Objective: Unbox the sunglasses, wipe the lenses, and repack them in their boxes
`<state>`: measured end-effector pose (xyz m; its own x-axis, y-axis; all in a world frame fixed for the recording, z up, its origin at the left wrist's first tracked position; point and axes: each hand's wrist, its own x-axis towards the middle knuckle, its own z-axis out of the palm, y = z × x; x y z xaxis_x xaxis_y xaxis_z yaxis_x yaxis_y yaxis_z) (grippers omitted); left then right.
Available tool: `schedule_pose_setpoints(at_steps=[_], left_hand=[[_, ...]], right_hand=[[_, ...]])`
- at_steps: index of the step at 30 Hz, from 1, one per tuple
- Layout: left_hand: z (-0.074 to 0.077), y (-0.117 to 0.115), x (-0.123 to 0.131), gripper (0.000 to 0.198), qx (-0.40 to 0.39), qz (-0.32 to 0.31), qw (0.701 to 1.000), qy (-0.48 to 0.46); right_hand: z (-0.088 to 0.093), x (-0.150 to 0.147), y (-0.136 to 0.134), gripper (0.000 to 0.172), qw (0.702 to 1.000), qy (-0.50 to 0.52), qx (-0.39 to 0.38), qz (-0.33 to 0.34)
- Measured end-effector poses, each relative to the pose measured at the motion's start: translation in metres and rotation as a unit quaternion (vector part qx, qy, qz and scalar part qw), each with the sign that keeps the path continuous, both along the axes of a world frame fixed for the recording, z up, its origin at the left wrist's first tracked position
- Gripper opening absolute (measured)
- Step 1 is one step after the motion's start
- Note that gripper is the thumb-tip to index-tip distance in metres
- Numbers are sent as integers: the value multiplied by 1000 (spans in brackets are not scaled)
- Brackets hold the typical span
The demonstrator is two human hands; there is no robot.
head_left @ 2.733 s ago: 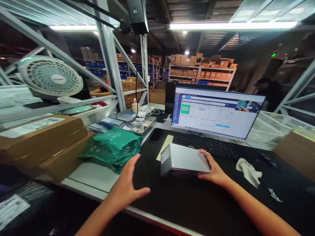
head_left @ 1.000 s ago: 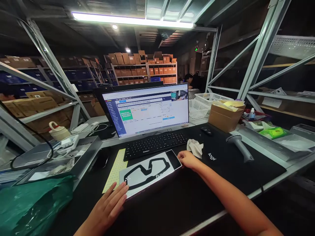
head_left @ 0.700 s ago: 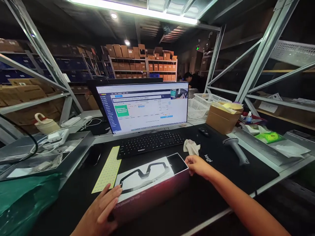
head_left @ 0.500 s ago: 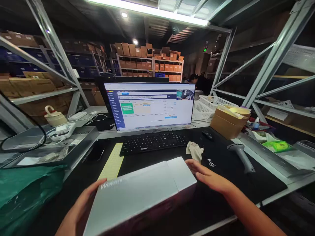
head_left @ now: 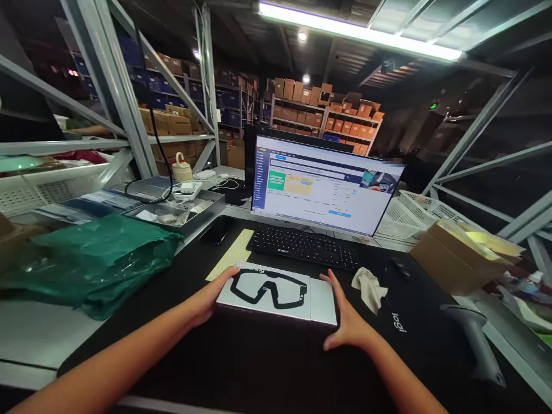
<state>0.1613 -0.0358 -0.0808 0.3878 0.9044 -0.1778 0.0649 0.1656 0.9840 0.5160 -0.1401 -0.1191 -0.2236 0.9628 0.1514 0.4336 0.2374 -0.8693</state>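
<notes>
A white cardboard box [head_left: 273, 293] with a black glasses outline on its top is between my hands, above the black desk mat. Its front side is dark and hard to tell from the mat. My left hand [head_left: 211, 302] grips the left end, thumb at the upper left corner. My right hand [head_left: 347, 322] spans the right end, with a finger at the far corner and the thumb at the near one. Just beyond the box are a black keyboard [head_left: 302, 247] and a yellow sheet [head_left: 230, 253]. A crumpled pale cloth [head_left: 370, 289] lies right of my right hand.
A monitor [head_left: 319, 198] stands behind the keyboard. On the left are a green plastic bag [head_left: 103, 259], a grey tray [head_left: 211, 210] and a phone [head_left: 214, 230]. To the right are a grey barcode scanner [head_left: 474, 339], a mouse [head_left: 401, 268] and an open carton [head_left: 444, 256].
The box has moved farther from me, its glasses picture now showing clearly. Both hands moved with it. The camera view has swung left, bringing more of the green bag into sight.
</notes>
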Motion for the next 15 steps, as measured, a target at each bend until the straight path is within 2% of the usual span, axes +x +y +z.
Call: schedule_pose_setpoints(at_steps=[2,4,6,8,11,15], left_hand=[[-4,6,-6,75,45,-16,999,-8],[-6,12,-16,99,100,-30,994,-30],[-8,17,-28,129,159,-72,984,-39],[-11,19,-36,141,226,-130,965,15],[-18,17,-41,127,291,-156,934,139],[-25,18,-41,107,292,-137,937,135]], right_hand=[[-5,-5,-5,141,998,-21,-7,-53],[-7,-9,-7,129,996,-23,-2,-83],[-7,-11,-7,122,996,-14,4,-83],[-7,-12,-5,118,997,-11,-1,-71],[-6,-11,-2,114,998,-25,2,-62],[4,1,4,109,995,-73,13,-71]])
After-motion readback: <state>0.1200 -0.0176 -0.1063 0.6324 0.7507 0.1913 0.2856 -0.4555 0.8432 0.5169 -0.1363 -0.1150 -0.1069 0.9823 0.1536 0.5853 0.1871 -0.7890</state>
